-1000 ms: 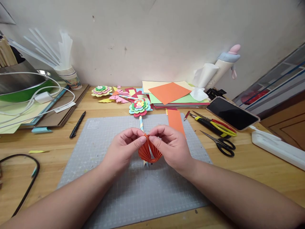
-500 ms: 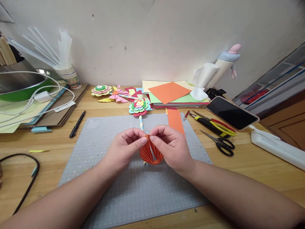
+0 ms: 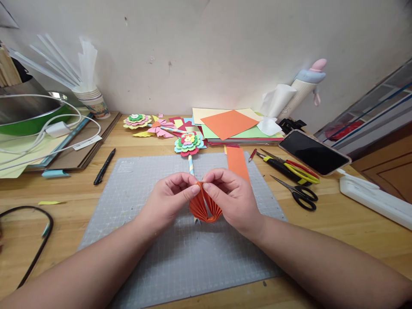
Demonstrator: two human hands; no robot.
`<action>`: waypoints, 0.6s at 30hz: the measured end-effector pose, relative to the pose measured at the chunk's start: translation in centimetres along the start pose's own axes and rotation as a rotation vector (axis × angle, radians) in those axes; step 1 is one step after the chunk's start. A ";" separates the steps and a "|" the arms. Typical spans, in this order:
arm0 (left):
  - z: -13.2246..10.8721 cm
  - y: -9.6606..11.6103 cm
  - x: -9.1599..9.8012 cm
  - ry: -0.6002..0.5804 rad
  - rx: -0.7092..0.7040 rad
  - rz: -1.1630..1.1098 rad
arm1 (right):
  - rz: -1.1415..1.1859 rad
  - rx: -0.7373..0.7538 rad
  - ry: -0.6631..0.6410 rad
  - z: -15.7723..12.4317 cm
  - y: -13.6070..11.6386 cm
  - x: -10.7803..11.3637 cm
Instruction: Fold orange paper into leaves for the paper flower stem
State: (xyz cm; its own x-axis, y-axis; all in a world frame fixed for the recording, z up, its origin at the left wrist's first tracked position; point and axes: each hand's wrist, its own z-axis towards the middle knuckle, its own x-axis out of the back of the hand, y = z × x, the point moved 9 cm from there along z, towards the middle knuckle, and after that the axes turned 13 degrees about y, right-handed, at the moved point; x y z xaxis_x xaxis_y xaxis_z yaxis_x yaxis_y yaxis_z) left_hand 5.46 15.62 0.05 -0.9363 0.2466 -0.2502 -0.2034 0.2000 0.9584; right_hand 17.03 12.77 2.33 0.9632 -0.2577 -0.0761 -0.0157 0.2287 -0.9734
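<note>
Both hands pinch the top of a pleated orange paper fan (image 3: 204, 208) over the middle of a grey cutting mat (image 3: 144, 240). My left hand (image 3: 167, 201) grips its left top edge with thumb and forefinger. My right hand (image 3: 233, 199) pinches the right top edge, fingers curled. The fan hangs down in a rounded, heart-like shape between the thumbs. A striped paper straw (image 3: 191, 164) topped by a layered paper flower (image 3: 189, 143) lies on the mat just behind the hands.
An orange paper strip (image 3: 237, 163), a stack of coloured sheets (image 3: 230, 125), more paper flowers (image 3: 148, 124), black scissors (image 3: 299, 195), yellow-red scissors (image 3: 291, 168) and a phone (image 3: 313, 152) lie behind and right. A black pen (image 3: 104, 167), white cables (image 3: 48, 133) and a cup (image 3: 93, 103) sit left.
The fan has spread slightly wider and shifted a little to the right between the fingers. Both hands stay in nearly the same place.
</note>
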 end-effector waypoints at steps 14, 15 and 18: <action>0.1 0.0 -0.1 -0.003 -0.002 -0.011 | 0.004 0.011 -0.002 0.1 -0.2 0.0; 0.1 0.0 -0.1 -0.003 -0.002 -0.011 | 0.007 0.011 -0.001 0.1 -0.1 0.0; 0.0 0.0 -0.1 -0.001 -0.002 -0.017 | 0.002 0.009 0.001 0.1 0.0 0.0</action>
State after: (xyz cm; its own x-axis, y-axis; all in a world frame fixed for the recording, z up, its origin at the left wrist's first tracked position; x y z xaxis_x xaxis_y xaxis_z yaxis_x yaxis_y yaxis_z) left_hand 5.54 15.59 0.07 -0.9325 0.2440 -0.2664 -0.2198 0.2020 0.9544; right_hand 17.07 12.88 2.38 0.9629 -0.2582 -0.0784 -0.0153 0.2377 -0.9712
